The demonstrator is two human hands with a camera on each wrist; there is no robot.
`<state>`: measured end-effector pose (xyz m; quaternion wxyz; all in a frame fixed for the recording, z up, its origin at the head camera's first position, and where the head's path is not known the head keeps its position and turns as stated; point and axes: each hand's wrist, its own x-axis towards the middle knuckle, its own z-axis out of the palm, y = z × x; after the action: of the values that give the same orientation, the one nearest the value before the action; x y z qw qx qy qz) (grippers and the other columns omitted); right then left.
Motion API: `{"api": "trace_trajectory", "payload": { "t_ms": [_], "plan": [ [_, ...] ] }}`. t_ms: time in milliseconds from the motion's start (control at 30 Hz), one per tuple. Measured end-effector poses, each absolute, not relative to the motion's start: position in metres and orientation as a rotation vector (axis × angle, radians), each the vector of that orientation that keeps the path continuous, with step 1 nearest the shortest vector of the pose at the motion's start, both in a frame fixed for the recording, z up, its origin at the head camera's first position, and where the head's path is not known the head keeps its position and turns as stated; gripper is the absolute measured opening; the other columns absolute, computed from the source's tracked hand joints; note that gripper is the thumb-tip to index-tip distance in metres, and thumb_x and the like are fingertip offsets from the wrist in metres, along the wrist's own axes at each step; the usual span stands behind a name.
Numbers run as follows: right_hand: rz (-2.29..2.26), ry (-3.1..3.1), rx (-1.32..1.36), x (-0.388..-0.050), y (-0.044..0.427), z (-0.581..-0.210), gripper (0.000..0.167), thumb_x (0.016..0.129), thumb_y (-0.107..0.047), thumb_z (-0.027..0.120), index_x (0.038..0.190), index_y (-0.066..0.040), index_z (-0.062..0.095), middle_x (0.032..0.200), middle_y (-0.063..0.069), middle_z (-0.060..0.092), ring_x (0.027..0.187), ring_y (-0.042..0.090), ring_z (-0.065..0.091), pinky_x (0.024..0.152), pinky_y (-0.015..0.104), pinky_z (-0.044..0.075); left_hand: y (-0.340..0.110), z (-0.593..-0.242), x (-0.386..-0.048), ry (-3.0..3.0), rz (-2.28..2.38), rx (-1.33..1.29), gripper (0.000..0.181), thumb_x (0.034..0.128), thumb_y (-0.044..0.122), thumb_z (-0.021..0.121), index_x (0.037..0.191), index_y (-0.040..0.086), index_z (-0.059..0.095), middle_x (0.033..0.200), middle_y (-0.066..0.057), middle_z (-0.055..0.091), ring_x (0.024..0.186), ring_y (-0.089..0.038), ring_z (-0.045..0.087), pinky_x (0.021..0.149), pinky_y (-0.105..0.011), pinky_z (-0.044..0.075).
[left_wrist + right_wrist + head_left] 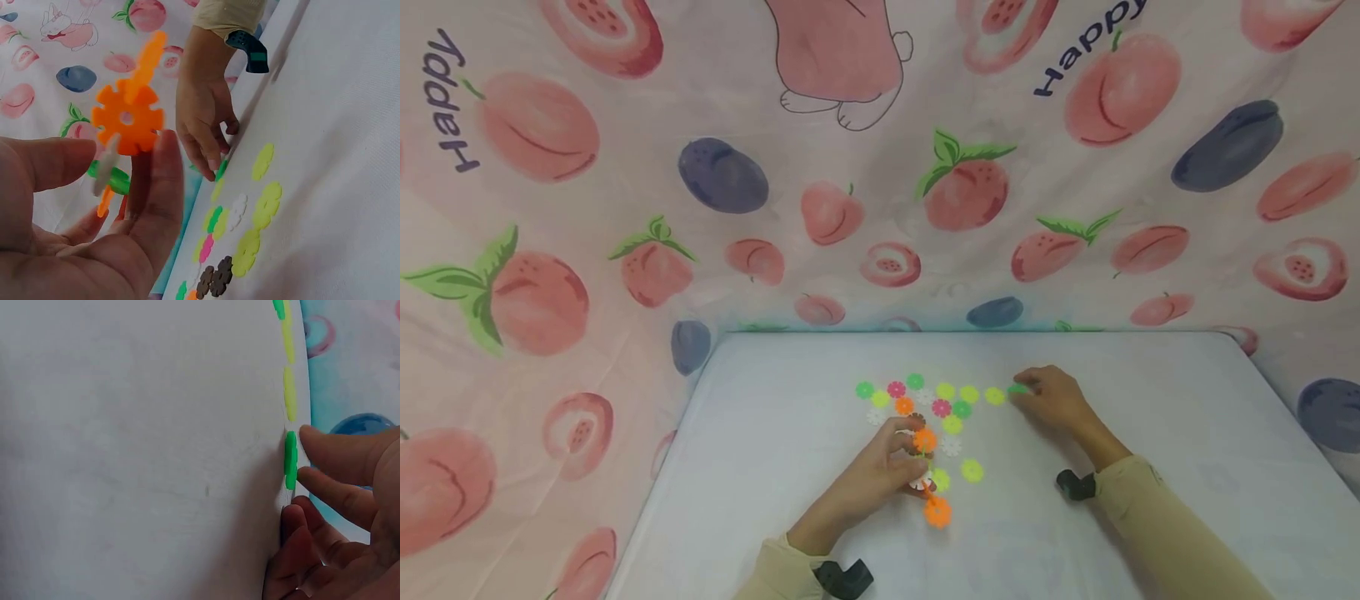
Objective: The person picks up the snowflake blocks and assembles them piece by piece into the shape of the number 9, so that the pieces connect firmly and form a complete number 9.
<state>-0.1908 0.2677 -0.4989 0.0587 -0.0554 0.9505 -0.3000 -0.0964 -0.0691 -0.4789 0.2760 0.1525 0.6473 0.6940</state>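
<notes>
My left hand (880,467) holds up a small cluster of joined notched plastic discs between thumb and fingers. In it I see an orange disc (128,115), a green disc (112,178) and a white one seen edge-on. Another orange disc (937,512) sticks out at the cluster's near end. My right hand (1056,404) is at the right end of the loose discs. Its thumb and index fingertips are apart, close against a green disc (290,459) that lies on the table; whether both touch it is unclear.
Loose notched discs in yellow, green, pink, white, orange and brown lie on the white table (775,433), including a yellow disc (972,471) right of the left hand. Behind the table's far edge hangs a fruit-print cloth (827,275). A dark strap (1077,485) is on the right sleeve.
</notes>
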Motion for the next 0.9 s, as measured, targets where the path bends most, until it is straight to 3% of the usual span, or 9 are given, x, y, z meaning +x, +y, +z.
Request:
{"api": "trace_trajectory", "payload": {
  "t_ms": [133, 200, 300, 400, 500, 667, 900],
  "plan": [
    [-0.895, 2.856, -0.137, -0.193, 0.268, -0.500, 0.031, 0.093, -0.019, 0.071, 0.117, -0.001, 0.068, 0.118, 0.022, 0.068, 0.107, 0.038, 0.062, 0.091, 0.054, 0.051, -0.069, -0.478, -0.095, 1.720, 1.891, 0.348, 0.060, 0.0954, 0.007, 0.064, 0.147, 0.006, 0.033, 0.153, -0.022, 0.037, 0.086, -0.022, 0.071, 0.081, -0.047, 0.062],
    [-0.907, 2.840, -0.114, -0.193, 0.268, -0.500, 0.027, 0.092, -0.019, 0.073, 0.112, -0.002, 0.068, 0.113, 0.019, 0.069, 0.105, 0.036, 0.062, 0.090, 0.052, 0.052, -0.068, -0.477, -0.095, 1.734, 1.889, 0.314, 0.058, 0.0968, 0.011, 0.064, 0.147, 0.005, 0.034, 0.157, -0.021, 0.033, 0.088, -0.021, 0.070, 0.080, -0.047, 0.063],
    [-0.918, 2.824, -0.086, -0.193, 0.268, -0.501, 0.025, 0.090, -0.020, 0.075, 0.108, -0.005, 0.065, 0.107, 0.016, 0.069, 0.099, 0.032, 0.062, 0.083, 0.048, 0.052, -0.067, -0.477, -0.096, 1.781, 1.879, 0.283, 0.049, 0.1015, 0.019, 0.061, 0.144, 0.006, 0.039, 0.152, -0.018, 0.042, 0.093, -0.022, 0.068, 0.079, -0.045, 0.063],
    [-0.926, 2.804, -0.061, -0.191, 0.269, -0.500, 0.026, 0.089, -0.022, 0.076, 0.107, -0.008, 0.064, 0.101, 0.012, 0.068, 0.092, 0.027, 0.062, 0.077, 0.041, 0.051, -0.065, -0.477, -0.097, 1.897, 1.845, 0.250, 0.041, 0.1037, 0.029, 0.059, 0.137, 0.009, 0.047, 0.145, -0.013, 0.054, 0.098, -0.020, 0.063, 0.075, -0.036, 0.061],
    [-0.958, 2.760, -0.048, -0.188, 0.268, -0.498, 0.026, 0.088, -0.026, 0.077, 0.106, -0.010, 0.067, 0.094, 0.008, 0.067, 0.086, 0.024, 0.060, 0.073, 0.035, 0.048, -0.065, -0.476, -0.097, 1.961, 1.840, 0.209, 0.033, 0.1030, 0.030, 0.061, 0.129, 0.011, 0.053, 0.140, -0.013, 0.060, 0.097, -0.021, 0.063, 0.071, -0.031, 0.058],
    [-1.021, 2.695, -0.055, -0.181, 0.263, -0.492, 0.026, 0.087, -0.033, 0.079, 0.102, -0.013, 0.071, 0.086, 0.004, 0.069, 0.083, 0.021, 0.059, 0.073, 0.033, 0.046, -0.066, -0.473, -0.097, 1.956, 1.859, 0.172, 0.036, 0.1024, 0.025, 0.061, 0.132, 0.006, 0.055, 0.140, -0.015, 0.061, 0.091, -0.023, 0.070, 0.070, -0.031, 0.061],
    [-1.135, 2.590, -0.071, -0.175, 0.257, -0.489, 0.027, 0.087, -0.035, 0.079, 0.099, -0.012, 0.073, 0.084, 0.000, 0.070, 0.084, 0.019, 0.060, 0.078, 0.032, 0.046, -0.064, -0.472, -0.096, 2.079, 1.755, 0.133, 0.037, 0.1015, 0.032, 0.062, 0.130, 0.009, 0.061, 0.130, -0.012, 0.066, 0.096, -0.017, 0.061, 0.073, -0.029, 0.055]
  ]
}}
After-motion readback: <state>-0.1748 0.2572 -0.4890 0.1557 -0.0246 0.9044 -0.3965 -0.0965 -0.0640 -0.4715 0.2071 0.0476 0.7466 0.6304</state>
